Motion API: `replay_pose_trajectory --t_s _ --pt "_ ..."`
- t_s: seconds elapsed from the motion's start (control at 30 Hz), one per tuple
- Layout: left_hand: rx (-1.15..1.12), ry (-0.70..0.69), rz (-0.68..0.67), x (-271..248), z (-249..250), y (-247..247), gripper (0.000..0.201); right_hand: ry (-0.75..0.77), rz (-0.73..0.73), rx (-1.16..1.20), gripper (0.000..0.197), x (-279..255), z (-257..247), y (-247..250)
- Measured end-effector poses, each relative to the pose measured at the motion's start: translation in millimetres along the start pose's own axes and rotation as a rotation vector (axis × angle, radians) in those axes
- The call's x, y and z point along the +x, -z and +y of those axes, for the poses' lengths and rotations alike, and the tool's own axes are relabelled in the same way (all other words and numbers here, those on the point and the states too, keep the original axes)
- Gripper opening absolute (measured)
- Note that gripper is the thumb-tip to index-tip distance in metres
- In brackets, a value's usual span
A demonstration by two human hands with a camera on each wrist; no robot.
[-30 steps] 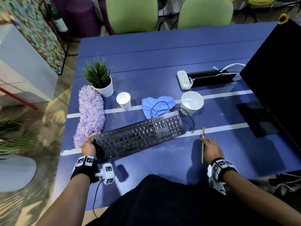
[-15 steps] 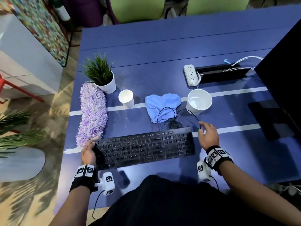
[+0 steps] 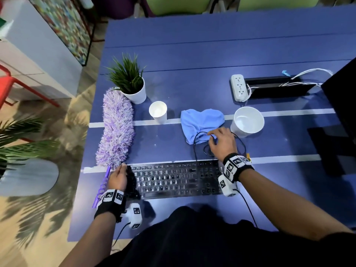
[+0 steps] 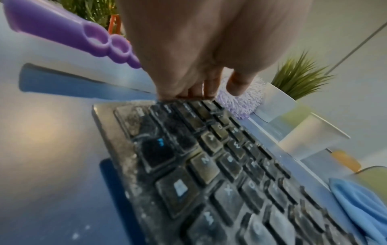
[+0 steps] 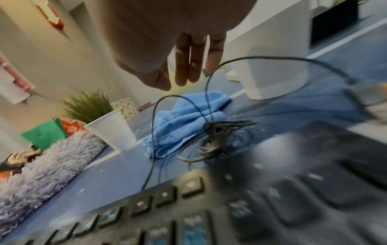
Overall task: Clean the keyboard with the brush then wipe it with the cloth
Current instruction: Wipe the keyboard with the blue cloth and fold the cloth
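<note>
A dusty black keyboard (image 3: pixel 173 180) lies square to the near table edge. My left hand (image 3: pixel 120 174) grips its left end, fingers (image 4: pixel 196 91) curled on the far left corner. A fluffy purple duster (image 3: pixel 117 128) lies just left of that hand, its purple handle (image 3: pixel 102 186) running back past my wrist. Behind the keyboard lies the crumpled blue cloth (image 3: pixel 200 120), with the keyboard's black cable (image 3: pixel 198 145) looped over it. My right hand (image 3: pixel 212 138) hovers open over the cable, fingers (image 5: pixel 188 66) straight. A thin yellow stick's end (image 3: pixel 248 156) peeks out beside my right wrist.
A potted plant (image 3: pixel 133 87) and a paper cup (image 3: pixel 158 111) stand behind the duster. A white bowl (image 3: pixel 248 121) stands right of the cloth. Further back lie a power strip (image 3: pixel 238 87) and a cable slot. A black monitor (image 3: pixel 342 105) fills the right edge.
The keyboard has been swung from slanted to square with the table edge. My right hand left the yellow stick, passed the keyboard's right end and reached forward to the cable. The left hand stayed.
</note>
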State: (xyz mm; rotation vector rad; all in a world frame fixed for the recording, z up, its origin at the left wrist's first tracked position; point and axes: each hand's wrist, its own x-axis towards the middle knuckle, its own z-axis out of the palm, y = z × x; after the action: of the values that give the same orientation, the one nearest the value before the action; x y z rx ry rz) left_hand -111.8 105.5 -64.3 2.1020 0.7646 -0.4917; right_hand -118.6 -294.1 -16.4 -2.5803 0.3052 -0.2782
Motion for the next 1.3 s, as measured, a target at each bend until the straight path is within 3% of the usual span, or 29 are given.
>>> replay_pose_trajectory --t_s 0.1,0.17,0.27,0.33,0.4,0.47,0.57,0.67,0.73,0.8,0.9,1.0,1.03,1.1,1.2,1.23,1.3 --pt "0.075 0.0 -0.007 -1 2 -1 0.08 0.052 -0.028 -0.048 0.019 29 -19 -15" --pt "0.107 -0.014 0.001 -5 5 0 0.086 0.022 -0.217 -0.115 0.036 46 -30 -29" --pt "0.121 -0.069 0.016 -16 16 -2 0.063 -0.067 -0.517 -0.318 0.07 60 -37 -47" --pt "0.132 -0.099 0.045 -18 20 -1 0.061 -0.084 -0.513 -0.372 0.061 63 -38 -53" --pt "0.131 -0.111 0.067 -22 24 3 0.056 -0.061 -0.418 -0.35 0.038 68 -40 -50" --pt "0.146 -0.107 0.074 -23 27 7 0.051 -0.081 -0.247 -0.14 0.023 72 -41 -40" --pt "0.198 -0.131 0.057 -26 32 10 0.05 -0.239 -0.005 0.314 0.016 78 -48 -3" --pt "0.326 -0.307 0.07 -26 39 11 0.069 -0.271 0.086 0.506 0.005 69 -65 47" --pt "0.324 -0.433 0.044 -30 57 7 0.071 -0.229 0.056 0.641 0.003 58 -84 69" --pt "0.182 -0.554 -0.061 -40 81 -2 0.069 -0.217 -0.036 0.84 0.006 42 -108 78" --pt "-0.072 -0.658 -0.371 -66 126 -17 0.068 -0.252 -0.239 1.185 0.019 19 -141 76" --pt "-0.232 -0.67 -0.583 -85 145 -24 0.025 -0.354 -0.231 1.377 0.031 -2 -150 72" --pt "-0.283 -0.628 -0.599 -92 149 -22 0.012 -0.402 -0.17 1.372 0.033 -7 -145 72" --pt "-0.283 -0.634 -0.526 -100 146 -19 0.016 -0.441 -0.054 1.204 0.035 -21 -117 64" --pt "0.095 -0.78 -0.243 -99 121 -17 0.014 -0.42 -0.172 0.642 0.028 -58 -57 46" --pt "0.257 -0.817 -0.138 -96 109 -19 0.025 -0.393 -0.225 0.418 0.028 -74 -36 41" --pt "0.525 -0.882 -0.125 -89 79 -32 0.063 -0.317 -0.299 -0.004 0.039 -106 -1 34"
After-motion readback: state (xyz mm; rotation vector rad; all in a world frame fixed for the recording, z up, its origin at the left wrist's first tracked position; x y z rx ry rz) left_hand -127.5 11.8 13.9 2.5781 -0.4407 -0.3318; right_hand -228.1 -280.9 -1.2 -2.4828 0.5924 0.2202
